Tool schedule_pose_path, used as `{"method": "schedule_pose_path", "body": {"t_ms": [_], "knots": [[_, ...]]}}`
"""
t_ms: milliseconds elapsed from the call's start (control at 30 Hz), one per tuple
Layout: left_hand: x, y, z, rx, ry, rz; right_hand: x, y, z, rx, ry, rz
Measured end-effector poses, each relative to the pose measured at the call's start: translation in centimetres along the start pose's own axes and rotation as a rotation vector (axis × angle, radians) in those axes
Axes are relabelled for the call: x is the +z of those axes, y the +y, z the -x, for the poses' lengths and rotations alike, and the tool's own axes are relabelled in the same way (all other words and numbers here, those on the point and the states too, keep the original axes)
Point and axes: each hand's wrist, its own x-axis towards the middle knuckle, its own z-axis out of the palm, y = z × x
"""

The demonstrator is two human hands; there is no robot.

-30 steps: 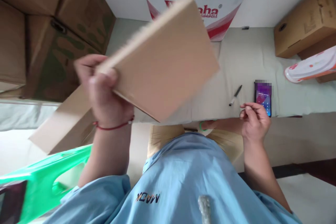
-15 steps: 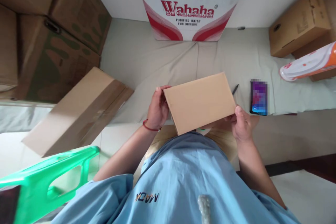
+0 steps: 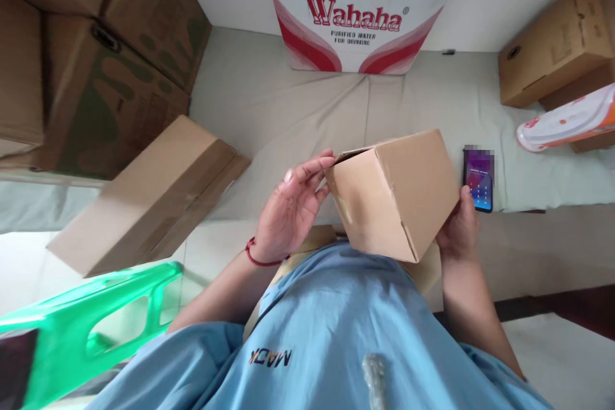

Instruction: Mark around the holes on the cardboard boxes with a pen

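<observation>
A small brown cardboard box [image 3: 418, 186] is held up in front of my body, tilted so that one end and a broad side face me. The end panel has a gap along its upper edge. My right hand [image 3: 460, 227] grips the box's right end, thumb on the near side and fingers hidden beneath. At the left end, my left hand [image 3: 293, 208] is open, palm turned toward the box, its fingertips at the upper left corner. A red cord bracelet [image 3: 262, 259] circles my left wrist.
A white and red water carton [image 3: 360, 19] stands at the back of the cloth-covered surface [image 3: 269, 109]. A long carton [image 3: 148, 198] and stacked boxes [image 3: 139, 96] are on the left, above a green stool [image 3: 110, 320]. To the right lie a phone [image 3: 479, 179] and a white-orange container [image 3: 567, 118].
The box has turned so its left end now shows, and it has shifted right. My left hand has opened from its grip; my right hand still holds the box. The view has shifted slightly.
</observation>
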Motion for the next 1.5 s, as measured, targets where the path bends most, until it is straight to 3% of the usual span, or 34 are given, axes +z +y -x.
{"method": "schedule_pose_path", "body": {"t_ms": [100, 200, 400, 500, 567, 667, 900, 1033, 1200, 1367, 1500], "knots": [[-0.8, -0.5, -0.2, -0.016, 0.015, -0.007, 0.4, 0.0, 0.6, -0.031, 0.004, 0.042], [-2.0, -1.7, -0.7, -0.052, 0.074, 0.014, 0.9, -0.6, 2.3, -0.196, -0.063, 0.115], [-4.5, -4.8, -2.4, -0.167, 0.248, 0.212, 3.3, -5.0, 8.2, -0.805, -0.455, 0.599], [-5.5, -5.6, -3.1, -0.188, 0.301, 0.281, 5.0, -6.6, 10.2, -1.053, -0.650, 0.694], [-6.1, -5.8, -3.3, -0.218, 0.290, 0.289, 5.9, -7.0, 10.8, -1.120, -0.711, 0.677], [-6.5, -5.8, -3.3, -0.256, 0.268, 0.295, 6.3, -6.9, 10.8, -1.164, -0.701, 0.675], [-4.9, -4.5, -2.7, -0.310, 0.168, 0.247, 4.9, -7.6, 8.5, -1.177, -0.396, 0.804], [-4.4, -3.6, -2.7, -0.293, 0.116, 0.154, 4.4, -8.1, 7.0, -1.007, -0.218, 0.796], [-4.8, -3.5, -3.1, -0.222, 0.160, -0.055, 4.9, -7.8, 6.2, -0.780, -0.066, 0.742], [-4.9, -2.8, -3.2, -0.176, 0.094, -0.266, 5.3, -7.5, 5.9, -0.645, 0.005, 0.747], [-4.6, -1.8, -2.4, -0.077, 0.107, -0.363, 5.0, -7.2, 5.6, -0.592, 0.010, 0.741]]}}
